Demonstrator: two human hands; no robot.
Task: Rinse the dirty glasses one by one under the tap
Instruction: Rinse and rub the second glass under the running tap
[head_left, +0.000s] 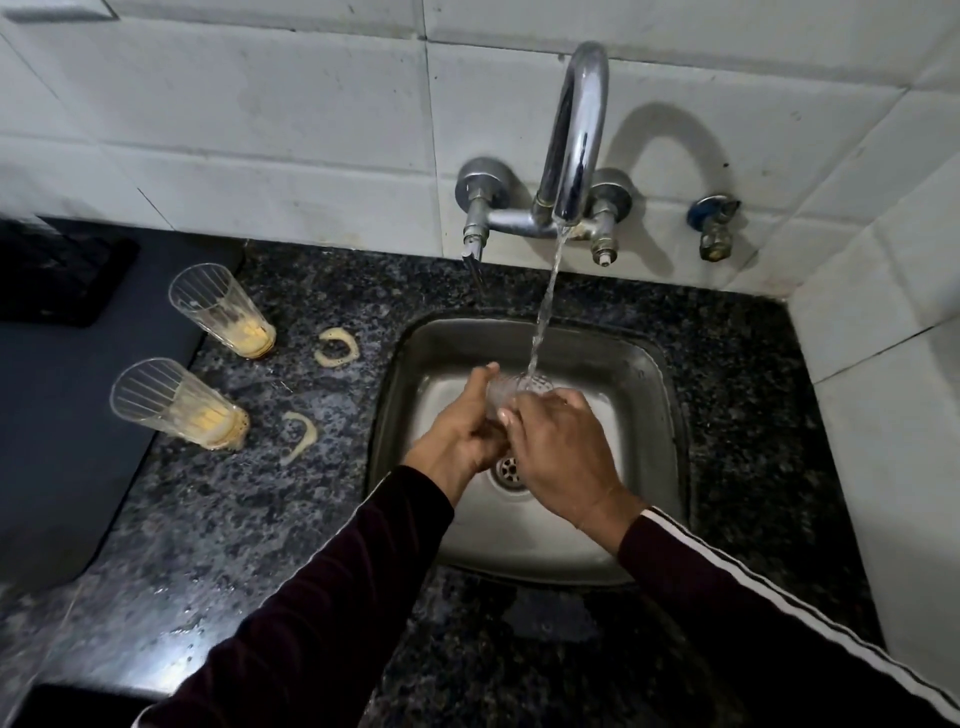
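**One glass under the running tap, two dirty ones waiting**

The left hand (462, 436) is curled round a clear glass (506, 392), thumb up along its near side, holding it over the sink (644, 374). The right hand (558, 457) comes in from the other side, its fingers bent over the rim of the same glass and gripping it there. Both hands meet above the drain (508, 470), and both arms wear dark sleeves, the right one with white stripes.

Water (545, 306) falls in a thin stream from the tap (576, 135) straight into the mouth of the held glass. The tap is fixed to the white tiled wall (291, 104), with a small separate valve (712, 228) to its right.

On the dark speckled desk (249, 499) left of the sink stand two more glasses, well apart from the hands: a far glass (221, 310) and a near glass (176, 402), each upright with yellowish residue at the bottom. Beside each lies a pale ring-shaped stain, one ring (336, 347) near the far glass and another ring (298, 435) near the near one. A dark mat (62, 395) lies at the left edge.
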